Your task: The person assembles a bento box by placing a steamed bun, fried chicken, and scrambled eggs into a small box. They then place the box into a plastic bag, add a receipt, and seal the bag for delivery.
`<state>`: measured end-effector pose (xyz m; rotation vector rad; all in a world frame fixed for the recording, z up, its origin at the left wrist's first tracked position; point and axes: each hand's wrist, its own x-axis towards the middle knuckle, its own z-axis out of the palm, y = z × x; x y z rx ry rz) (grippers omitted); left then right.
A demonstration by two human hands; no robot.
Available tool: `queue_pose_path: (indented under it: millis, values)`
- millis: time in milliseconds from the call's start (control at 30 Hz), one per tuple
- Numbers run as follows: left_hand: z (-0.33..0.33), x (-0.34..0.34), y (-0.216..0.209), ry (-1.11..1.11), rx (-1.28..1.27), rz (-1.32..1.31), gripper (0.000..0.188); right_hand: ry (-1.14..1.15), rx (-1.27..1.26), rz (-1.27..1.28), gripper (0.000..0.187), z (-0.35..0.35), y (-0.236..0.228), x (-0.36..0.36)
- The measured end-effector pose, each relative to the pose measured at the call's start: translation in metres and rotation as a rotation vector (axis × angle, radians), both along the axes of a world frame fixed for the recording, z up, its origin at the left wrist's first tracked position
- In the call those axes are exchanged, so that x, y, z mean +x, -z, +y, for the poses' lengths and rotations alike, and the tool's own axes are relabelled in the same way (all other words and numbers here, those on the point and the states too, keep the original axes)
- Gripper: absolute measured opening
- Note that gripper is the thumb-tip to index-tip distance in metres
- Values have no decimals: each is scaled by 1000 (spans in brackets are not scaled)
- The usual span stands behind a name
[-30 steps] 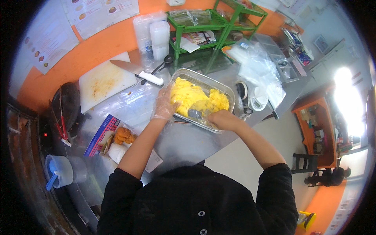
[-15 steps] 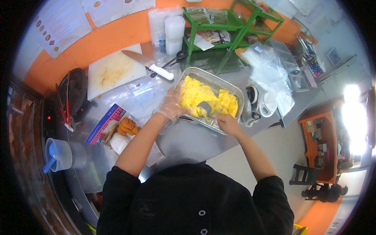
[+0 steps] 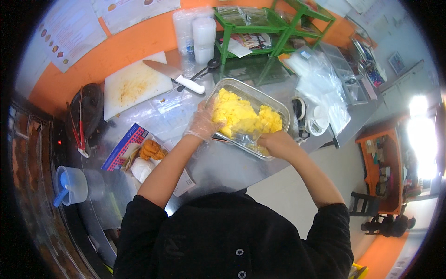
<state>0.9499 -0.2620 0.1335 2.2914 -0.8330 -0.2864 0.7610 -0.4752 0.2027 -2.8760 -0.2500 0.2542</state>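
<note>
A rectangular metal tray (image 3: 284,113) holds a heap of soft yellow food (image 3: 236,110) that looks like scrambled egg. My left hand (image 3: 203,120), in a clear plastic glove, is closed on the tray's left side, its thumb over the rim. Bare and closed, my right hand (image 3: 275,144) is low over the tray's near right corner. It grips what looks like a spoon (image 3: 248,131), whose shiny head lies against the yellow food; the fist hides the handle.
Behind the tray lie a white-handled knife (image 3: 188,84), a cutting board (image 3: 134,86) and a black ladle (image 3: 213,63). Fried chicken (image 3: 152,149) and a white wrapped ball (image 3: 142,169) sit left in an open box. A kitchen scale (image 3: 318,122) and plastic bags (image 3: 320,83) stand right.
My right hand has shifted slightly right and turned over more. The grey spoon head, dug into the yellow food before, now shows less distinctly. My left hand keeps its hold on the tray.
</note>
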Motion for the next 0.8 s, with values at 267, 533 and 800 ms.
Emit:
queue_pose_path:
  millis: [267,533,800]
  values:
    - [5,5,0,76,1,-14,105,527,502,32,29,18,49,-13]
    - [5,3,-16,121,271,-10,117,246,655,148,30,-3,58,-2]
    - [4,-2,-18,65,186,48,114,22,299,334,12,-6,32,21]
